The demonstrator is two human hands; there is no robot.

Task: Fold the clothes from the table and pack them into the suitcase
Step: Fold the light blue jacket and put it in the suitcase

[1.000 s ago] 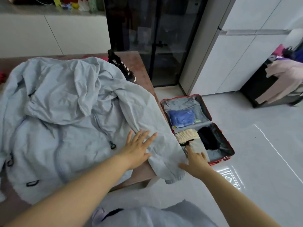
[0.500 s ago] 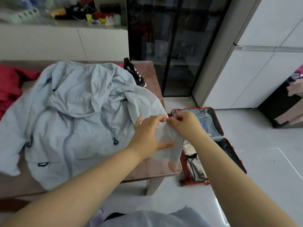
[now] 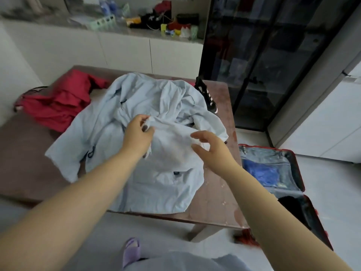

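Observation:
A pale blue jacket (image 3: 160,178) lies spread over the brown table (image 3: 220,200), with one sleeve folded across its middle. My left hand (image 3: 138,135) pinches the end of that sleeve above the jacket's chest. My right hand (image 3: 209,147) hovers over the sleeve's right part with fingers loosely curled and thumb apart, holding nothing that I can see. A red garment (image 3: 58,102) is heaped at the table's far left. The red suitcase (image 3: 298,173) lies open on the floor to the right of the table, with a blue item (image 3: 261,173) and dark clothes (image 3: 293,204) inside.
A black shoe (image 3: 207,96) sits on the table's far right corner. A dark glass cabinet (image 3: 263,55) stands behind the table. A cluttered counter (image 3: 136,28) runs along the back wall. My purple slipper (image 3: 130,251) shows on the pale floor below.
The jacket's right sleeve was lifted off the table's right edge and folded leftward over the jacket. My right hand has let go of it; my left hand now pinches its end.

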